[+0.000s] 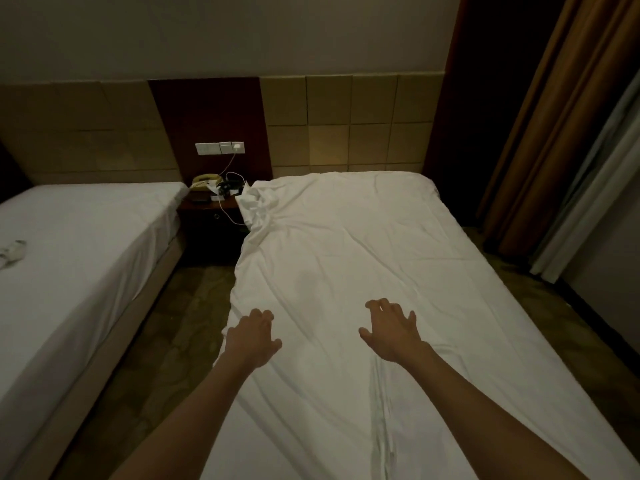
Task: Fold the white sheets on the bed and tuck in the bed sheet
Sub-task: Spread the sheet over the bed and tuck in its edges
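Observation:
A white bed sheet (363, 244) lies spread over the bed in front of me, creased along its length. It is bunched into a rumpled heap (258, 206) at the far left corner by the headboard. My left hand (252, 336) reaches over the sheet's left edge with fingers loosely bent and holds nothing. My right hand (393, 329) hovers over the middle of the sheet, fingers spread, palm down. Whether either hand touches the cloth cannot be told.
A second bed (76, 265) with a white cover stands to the left across a narrow strip of floor (166, 341). Between the beds a dark nightstand (211, 216) carries a telephone and cables. Brown curtains (554, 126) hang at the right.

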A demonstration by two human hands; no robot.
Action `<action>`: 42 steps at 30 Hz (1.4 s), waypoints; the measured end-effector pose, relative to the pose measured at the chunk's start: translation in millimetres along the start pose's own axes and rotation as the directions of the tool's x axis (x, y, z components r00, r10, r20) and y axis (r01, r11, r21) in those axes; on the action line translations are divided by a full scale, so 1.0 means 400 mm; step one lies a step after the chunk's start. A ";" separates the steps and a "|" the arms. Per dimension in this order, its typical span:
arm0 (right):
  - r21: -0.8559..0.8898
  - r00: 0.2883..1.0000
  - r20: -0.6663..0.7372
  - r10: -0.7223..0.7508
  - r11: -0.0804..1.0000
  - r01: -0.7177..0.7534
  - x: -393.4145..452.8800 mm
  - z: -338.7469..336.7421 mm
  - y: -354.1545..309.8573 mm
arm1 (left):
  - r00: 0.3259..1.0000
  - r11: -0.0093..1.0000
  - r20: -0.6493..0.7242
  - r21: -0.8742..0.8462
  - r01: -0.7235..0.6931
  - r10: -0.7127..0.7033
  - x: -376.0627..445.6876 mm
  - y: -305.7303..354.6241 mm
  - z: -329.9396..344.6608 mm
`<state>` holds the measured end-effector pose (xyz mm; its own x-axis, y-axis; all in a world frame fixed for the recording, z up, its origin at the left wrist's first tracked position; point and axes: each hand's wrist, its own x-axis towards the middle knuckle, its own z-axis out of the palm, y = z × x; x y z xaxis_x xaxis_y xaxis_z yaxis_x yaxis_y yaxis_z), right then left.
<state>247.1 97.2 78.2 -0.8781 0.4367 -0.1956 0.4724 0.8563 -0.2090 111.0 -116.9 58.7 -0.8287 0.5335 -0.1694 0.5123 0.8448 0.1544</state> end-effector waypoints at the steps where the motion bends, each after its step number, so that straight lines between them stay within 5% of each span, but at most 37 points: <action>1: 0.001 1.000 0.000 0.013 1.000 -0.013 -0.003 -0.003 0.014 | 1.000 1.000 0.003 0.006 -0.001 0.001 -0.003 0.006 0.004; 14: 0.032 0.983 -0.040 0.181 0.983 -0.180 -0.098 0.002 0.009 | 0.989 0.987 -0.014 0.071 -0.144 0.145 -0.022 0.005 -0.001; 29: 0.184 0.885 -0.092 0.457 0.881 -0.436 -0.246 0.173 -0.392 | 0.873 0.861 0.130 0.151 -0.486 0.470 -0.050 -0.301 0.004; 42: 0.143 0.847 -0.055 0.529 0.843 -0.518 -0.422 0.302 -0.491 | 0.832 0.829 0.176 0.107 -0.548 0.527 -0.174 -0.394 0.104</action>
<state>311.8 -178.1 36.6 -0.4978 0.8381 -0.2234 0.8640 0.4565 -0.2124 97.3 -285.3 5.8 -0.3795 0.8960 -0.2304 0.9034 0.4126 0.1166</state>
